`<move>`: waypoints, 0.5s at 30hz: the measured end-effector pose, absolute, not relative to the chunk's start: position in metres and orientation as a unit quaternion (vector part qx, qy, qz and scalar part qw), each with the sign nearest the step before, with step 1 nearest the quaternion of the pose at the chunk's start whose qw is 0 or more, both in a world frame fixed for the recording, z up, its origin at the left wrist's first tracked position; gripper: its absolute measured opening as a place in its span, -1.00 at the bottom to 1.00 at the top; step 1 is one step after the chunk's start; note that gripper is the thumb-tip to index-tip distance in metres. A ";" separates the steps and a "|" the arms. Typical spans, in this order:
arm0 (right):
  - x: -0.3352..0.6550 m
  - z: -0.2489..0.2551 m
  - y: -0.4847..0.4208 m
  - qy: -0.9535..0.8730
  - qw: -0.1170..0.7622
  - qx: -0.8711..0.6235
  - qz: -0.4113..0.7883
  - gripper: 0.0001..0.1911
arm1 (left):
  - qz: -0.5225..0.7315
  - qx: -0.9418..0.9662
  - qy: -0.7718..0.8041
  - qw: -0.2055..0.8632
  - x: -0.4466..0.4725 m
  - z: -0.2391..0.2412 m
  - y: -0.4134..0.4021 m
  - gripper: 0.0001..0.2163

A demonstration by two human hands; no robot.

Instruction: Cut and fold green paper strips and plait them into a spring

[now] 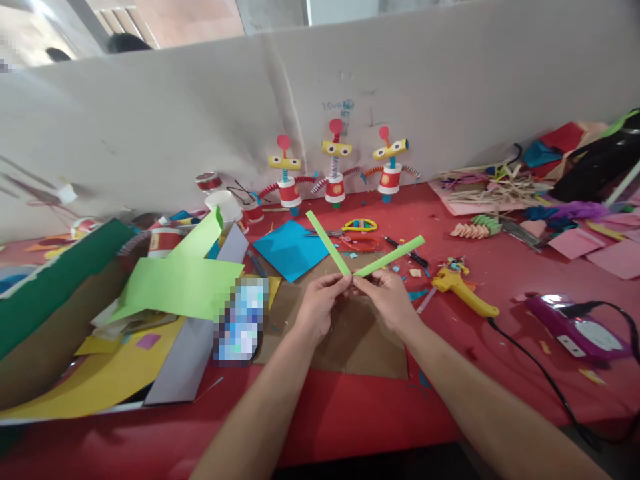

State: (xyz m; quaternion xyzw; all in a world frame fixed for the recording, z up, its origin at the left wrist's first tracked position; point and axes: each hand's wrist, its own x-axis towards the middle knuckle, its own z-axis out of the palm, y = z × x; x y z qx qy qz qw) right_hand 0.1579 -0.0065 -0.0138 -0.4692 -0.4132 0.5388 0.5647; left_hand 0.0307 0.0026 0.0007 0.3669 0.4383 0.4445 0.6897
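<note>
Two narrow light-green paper strips (395, 257) meet in a V between my hands, their free ends pointing away from me. My left hand (323, 303) pinches the strips where they join, and my right hand (387, 300) is closed on the same corner from the other side. Whether the strips overlap or are stuck together there is hidden by the fingertips. Beneath both hands lies a brown cardboard sheet (340, 353). Just beyond it are a blue paper square (291, 250), yellow-handled scissors (360, 227) and a dark pen-like tool (407, 252).
Several paper-cup robot figures (335, 189) stand against the white partition (200, 120). A yellow glue gun (465, 293) lies at right, near a purple power strip (575, 330). At left is a box (55, 287) with coloured paper; a phone (243, 320) rests beside it.
</note>
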 end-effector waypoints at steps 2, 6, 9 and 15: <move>0.157 -0.012 -0.007 -0.407 0.580 -0.465 0.531 -0.78 | 0.438 0.355 0.440 0.699 0.030 0.000 0.003 -0.77; 0.157 -0.010 -0.010 -0.435 0.582 -0.445 0.523 -0.78 | 0.446 0.295 0.420 0.733 0.029 -0.001 0.006 -0.86; 0.160 -0.009 -0.010 -0.465 0.567 -0.461 0.499 -0.82 | 0.459 0.213 0.407 0.761 0.027 0.000 0.009 -0.97; 0.160 -0.006 -0.012 -0.537 0.547 -0.491 0.414 -0.85 | 0.448 0.159 0.399 0.784 0.027 0.001 0.009 -0.94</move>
